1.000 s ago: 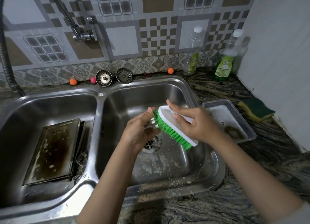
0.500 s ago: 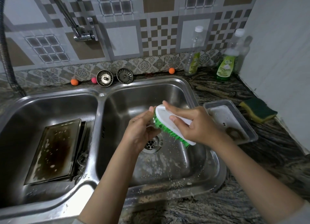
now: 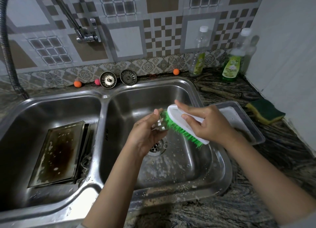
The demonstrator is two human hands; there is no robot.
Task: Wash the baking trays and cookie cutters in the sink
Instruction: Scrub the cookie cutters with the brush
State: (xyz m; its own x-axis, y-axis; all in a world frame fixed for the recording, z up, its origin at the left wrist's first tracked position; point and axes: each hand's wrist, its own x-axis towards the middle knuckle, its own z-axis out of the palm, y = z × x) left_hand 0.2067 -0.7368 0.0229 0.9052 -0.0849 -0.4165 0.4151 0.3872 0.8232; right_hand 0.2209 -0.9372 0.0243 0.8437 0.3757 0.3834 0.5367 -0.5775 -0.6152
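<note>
Small shiny metal cookie cutter (image 3: 160,125), centre frame: light, stiff, wet and slippery, we think. Left hand (image 3: 145,133) fingers pinch it; right hand (image 3: 207,125) fingers wrap the white green-bristled scrub brush (image 3: 184,125).

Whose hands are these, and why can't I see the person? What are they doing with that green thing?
The camera sits on the person's head and looks down, so you only see their arms and hands. They stand at a double sink. The right hand holds a brush with a white back and green bristles. The left hand pinches a small shiny metal piece, probably a cookie cutter, against the bristles to scrub it. In the left basin lies a dirty, soapy baking tray. On the counter to the right sit another tray, a sponge and two soap bottles.
</note>
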